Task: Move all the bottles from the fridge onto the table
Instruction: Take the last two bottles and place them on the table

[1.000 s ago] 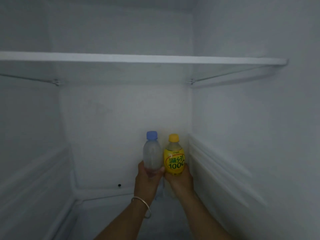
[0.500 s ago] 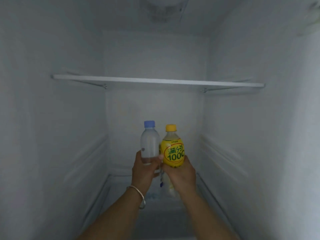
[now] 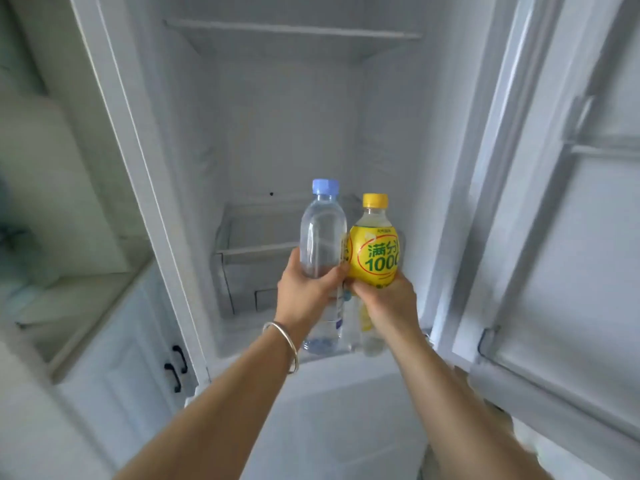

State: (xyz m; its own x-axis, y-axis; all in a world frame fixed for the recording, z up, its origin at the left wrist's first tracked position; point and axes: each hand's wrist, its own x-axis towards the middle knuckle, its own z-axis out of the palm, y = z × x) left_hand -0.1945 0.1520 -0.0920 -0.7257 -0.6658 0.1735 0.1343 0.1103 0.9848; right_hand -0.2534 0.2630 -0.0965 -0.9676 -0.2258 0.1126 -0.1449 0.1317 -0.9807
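Note:
My left hand (image 3: 306, 292) grips a clear water bottle (image 3: 322, 237) with a blue cap around its middle. My right hand (image 3: 388, 299) grips a yellow-labelled drink bottle (image 3: 374, 258) with a yellow cap. Both bottles stand upright and side by side, touching, held in front of the open white fridge (image 3: 277, 133). A silver bangle sits on my left wrist. No other bottle shows inside the fridge. The table is not in view.
The fridge door (image 3: 571, 237) stands open on the right with its door shelves. A glass shelf (image 3: 294, 29) sits high inside the fridge. A white cabinet with black handles (image 3: 176, 368) and a countertop (image 3: 86, 296) stand on the left.
Both hands have drawn the two bottles back out of the fridge interior. The view has pulled back, so the fridge frame, door and left cabinet now show.

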